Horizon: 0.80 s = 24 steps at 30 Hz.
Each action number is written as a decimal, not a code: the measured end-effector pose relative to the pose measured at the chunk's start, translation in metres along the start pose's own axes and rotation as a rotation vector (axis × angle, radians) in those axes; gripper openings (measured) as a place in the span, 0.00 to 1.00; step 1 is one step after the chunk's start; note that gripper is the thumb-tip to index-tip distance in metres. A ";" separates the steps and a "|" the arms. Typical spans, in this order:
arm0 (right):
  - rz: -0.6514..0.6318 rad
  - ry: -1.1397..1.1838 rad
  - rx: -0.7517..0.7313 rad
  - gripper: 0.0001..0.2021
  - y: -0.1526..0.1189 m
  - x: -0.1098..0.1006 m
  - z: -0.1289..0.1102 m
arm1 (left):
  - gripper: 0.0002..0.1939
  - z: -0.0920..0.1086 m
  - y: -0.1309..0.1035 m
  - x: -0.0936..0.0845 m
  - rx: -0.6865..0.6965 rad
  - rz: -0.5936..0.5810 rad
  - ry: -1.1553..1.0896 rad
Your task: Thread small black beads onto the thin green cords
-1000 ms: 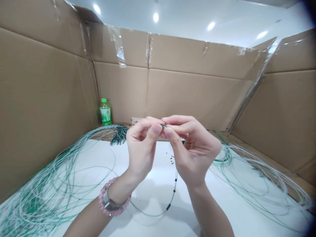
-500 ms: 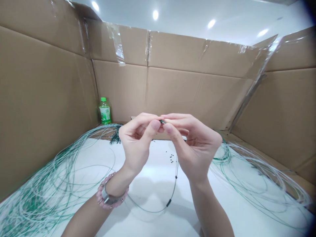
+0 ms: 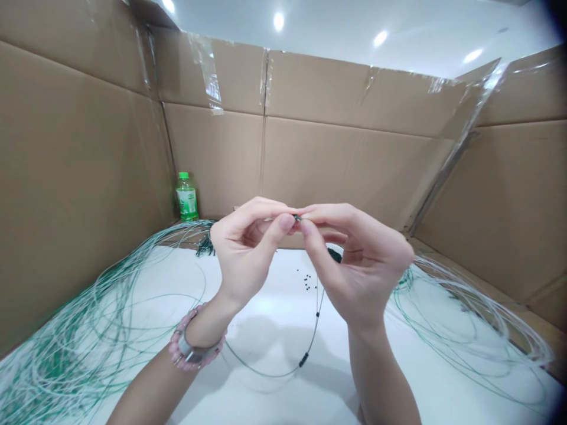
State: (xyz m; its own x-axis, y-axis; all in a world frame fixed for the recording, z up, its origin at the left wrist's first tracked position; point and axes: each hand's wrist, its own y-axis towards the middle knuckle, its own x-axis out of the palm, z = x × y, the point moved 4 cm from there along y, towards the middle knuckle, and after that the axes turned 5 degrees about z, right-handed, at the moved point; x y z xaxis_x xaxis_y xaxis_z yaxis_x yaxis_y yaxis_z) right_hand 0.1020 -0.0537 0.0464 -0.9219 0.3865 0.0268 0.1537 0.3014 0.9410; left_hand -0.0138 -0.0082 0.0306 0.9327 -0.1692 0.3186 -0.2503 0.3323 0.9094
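Note:
My left hand (image 3: pixel 245 254) and my right hand (image 3: pixel 358 262) meet fingertip to fingertip above the white table (image 3: pixel 274 389). Between the thumbs and forefingers they pinch a small dark bead (image 3: pixel 296 218) on a thin green line (image 3: pixel 283 372). That line hangs from the hands in a loop down to the table and carries two dark beads, one (image 3: pixel 303 359) low on the loop. A pink bead bracelet and a watch (image 3: pixel 190 348) sit on my left wrist.
Coils of green and white line lie at the left (image 3: pixel 88 330) and at the right (image 3: pixel 460 319). Loose black beads (image 3: pixel 306 282) lie behind the hands. A green bottle (image 3: pixel 186 198) stands in the back left corner. Cardboard walls (image 3: pixel 345 159) enclose the table.
Both hands have risen slightly and shifted a little to the right, still pinching the same bead. The hanging loop swung with them.

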 end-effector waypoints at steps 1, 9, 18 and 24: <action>-0.008 -0.005 -0.004 0.08 0.000 0.000 0.000 | 0.06 0.000 0.000 0.000 0.001 -0.001 0.005; -0.067 -0.065 -0.043 0.08 0.002 -0.005 -0.001 | 0.06 0.003 0.002 -0.002 0.034 -0.062 0.151; -0.015 0.107 0.069 0.05 0.000 0.000 0.011 | 0.05 0.001 0.004 -0.003 0.031 -0.024 0.129; -0.008 0.139 0.100 0.06 -0.001 0.002 0.015 | 0.06 0.004 0.006 -0.004 0.065 -0.081 0.226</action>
State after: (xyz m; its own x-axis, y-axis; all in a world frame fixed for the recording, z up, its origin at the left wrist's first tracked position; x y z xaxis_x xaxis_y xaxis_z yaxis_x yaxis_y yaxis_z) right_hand 0.1052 -0.0401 0.0407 -0.9626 0.2612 0.0721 0.1740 0.3919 0.9034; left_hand -0.0202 -0.0092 0.0363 0.9830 0.0215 0.1824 -0.1815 0.2645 0.9471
